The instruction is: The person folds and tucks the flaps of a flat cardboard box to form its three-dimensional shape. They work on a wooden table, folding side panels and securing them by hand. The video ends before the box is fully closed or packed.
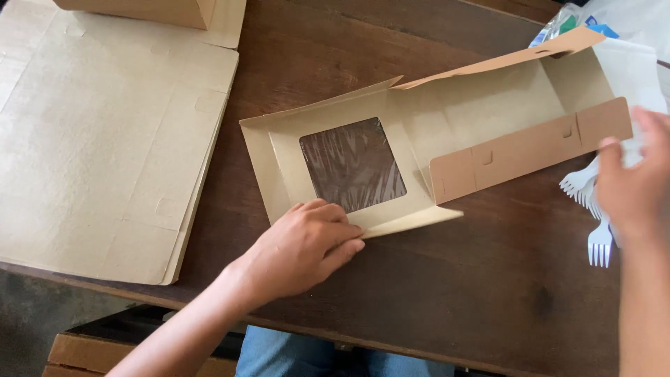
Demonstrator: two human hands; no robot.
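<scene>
Nearest the camera, the left hand (303, 251) lies flat, fingers together and pressing down on the near flap of the box (419, 150), right at the fold below the window; it pins the flap and closes around nothing. The box itself is a brown cardboard blank with a clear square window (353, 165), lying opened out across the middle of the dark wooden table (447, 293), its long side walls partly raised and a tabbed flap (530, 150) lifted on the right.

Over at the right edge, the right hand (631, 185) is up against the end of that tabbed flap, fingers curled; whether it pinches the card or merely touches it I cannot tell (the fingertips blur at the frame edge). Just under it sit white plastic forks (593, 209), and behind them a clear plastic bag (614, 31).

My read: this is the folding stage, the near wall being creased while the end flap is lined up. The next move calls for standing that wall upright and steering the tabs into their slots without buckling the window film.

Farther left, a stack of flat cardboard sheets (105, 146) waits, well apart from the box.
</scene>
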